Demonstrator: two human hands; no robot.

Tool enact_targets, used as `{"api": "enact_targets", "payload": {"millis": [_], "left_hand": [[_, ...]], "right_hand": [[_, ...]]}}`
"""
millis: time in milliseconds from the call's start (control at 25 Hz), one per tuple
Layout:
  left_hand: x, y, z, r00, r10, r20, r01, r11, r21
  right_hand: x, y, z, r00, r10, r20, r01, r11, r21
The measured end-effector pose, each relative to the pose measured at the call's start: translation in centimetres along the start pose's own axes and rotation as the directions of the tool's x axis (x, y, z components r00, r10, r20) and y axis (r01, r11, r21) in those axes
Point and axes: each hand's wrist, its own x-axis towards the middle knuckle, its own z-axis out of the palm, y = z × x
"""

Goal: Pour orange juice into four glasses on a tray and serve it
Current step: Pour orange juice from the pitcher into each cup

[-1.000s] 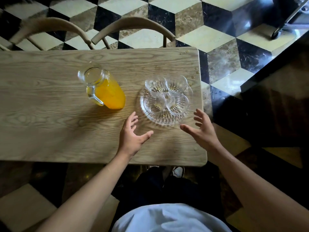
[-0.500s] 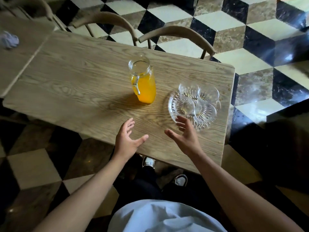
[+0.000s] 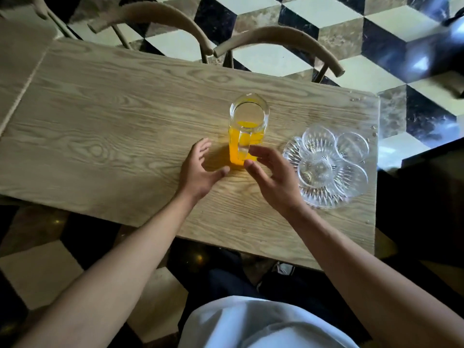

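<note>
A glass pitcher [image 3: 247, 129], about half full of orange juice, stands upright near the middle of the wooden table [image 3: 113, 126], its handle facing me. To its right lies a cut-glass tray [image 3: 324, 199] carrying several empty clear glasses [image 3: 318, 139]. My left hand [image 3: 199, 172] hovers open just left of the pitcher's base, fingers spread. My right hand [image 3: 273, 177] is open just right of the pitcher, fingertips close to the handle; whether they touch it I cannot tell. Neither hand holds anything.
Two wooden chairs [image 3: 283, 37] stand at the table's far side. A second table [image 3: 17, 61] adjoins on the left. The tray lies close to the table's right edge [image 3: 376, 172], beyond which is checkered floor and a dark surface.
Both hands have moved forward from the near table area to either side of the pitcher. The right hand left the tray's edge and came toward the pitcher's handle. The view shifted.
</note>
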Motion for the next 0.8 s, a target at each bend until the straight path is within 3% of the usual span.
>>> {"api": "enact_targets", "payload": {"millis": [160, 400, 800], "left_hand": [[6.4, 0.1, -0.6, 0.981, 0.062, 0.186, -0.088, 0.987, 0.135], [10.9, 1.3, 0.6, 0.870, 0.101, 0.483, -0.219, 0.956, 0.195], [11.7, 2.5, 1.3, 0.829, 0.134, 0.544, -0.321, 0.909, 0.266]], "right_hand": [[0.9, -0.7, 2.0, 0.994, 0.068, -0.083, -0.061, 0.994, 0.090], [1.3, -1.4, 2.5, 0.985, 0.121, -0.126, -0.096, 0.977, 0.192], [0.9, -1.9, 2.2, 0.989, 0.084, -0.122, -0.033, 0.930, 0.366]]}}
